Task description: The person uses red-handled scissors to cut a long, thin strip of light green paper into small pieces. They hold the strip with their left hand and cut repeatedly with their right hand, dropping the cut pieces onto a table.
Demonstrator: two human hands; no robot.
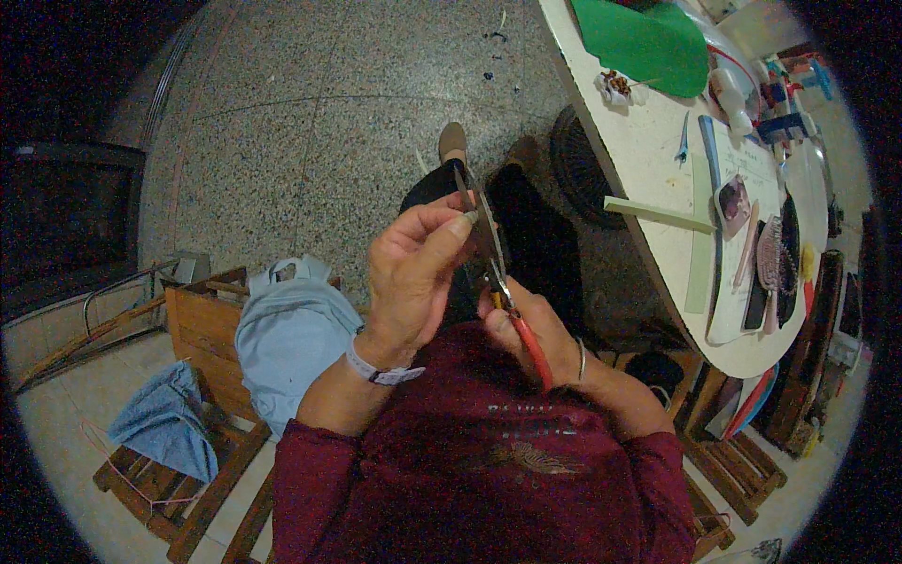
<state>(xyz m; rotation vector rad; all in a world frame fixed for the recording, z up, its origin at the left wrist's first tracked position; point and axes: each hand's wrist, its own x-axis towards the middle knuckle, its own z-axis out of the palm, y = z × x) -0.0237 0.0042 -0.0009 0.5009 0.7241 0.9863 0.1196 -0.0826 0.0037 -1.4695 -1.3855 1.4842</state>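
Observation:
My left hand (418,258) is raised in front of my lap, with thumb and fingers pinching a thin, dark strip (487,230). The strip looks doubled, its upper end pointing away from me. Below it, my right hand (536,324) is closed round red-handled pliers (529,343), whose metal jaws meet the strip's lower end. Whether the jaws are clamped on it is too small to tell. Both hands are close together over my dark trousers.
At the right stands a white table (648,141) with a green sheet (648,42), a pale green strip (658,214) over its edge, and a hairbrush (774,258). A light blue backpack (296,329) and folded denim (169,423) rest on wooden chairs at the left.

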